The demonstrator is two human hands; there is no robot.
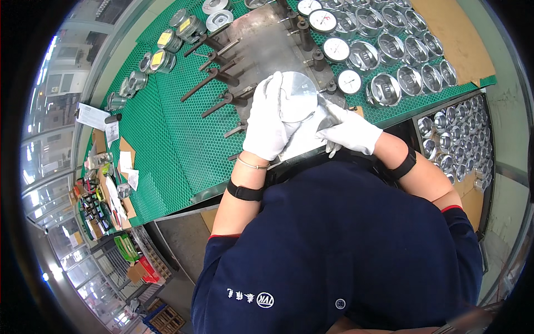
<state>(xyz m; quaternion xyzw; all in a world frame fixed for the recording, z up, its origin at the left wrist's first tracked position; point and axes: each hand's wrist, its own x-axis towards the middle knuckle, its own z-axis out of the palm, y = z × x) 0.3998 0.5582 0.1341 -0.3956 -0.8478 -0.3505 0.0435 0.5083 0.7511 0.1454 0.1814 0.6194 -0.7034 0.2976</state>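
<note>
You are holding a round metal disc (296, 96) in your white-gloved left hand (268, 119), fingers wrapping around its left edge, over the near edge of the grey steel plate (261, 42) that is lying on the green-matted counter (167, 133). Your gloved right hand (349, 131) is closing on a white cloth (306, 136) just below the disc, pressing it against the disc's lower right side. On the far side of the plate, white-faced dial gauges (336, 49) are sitting in a row, with shiny metal cups (385, 89) crowding beyond them to the right. Dark handled tools (208, 80) are lying across the plate's left edge.
</note>
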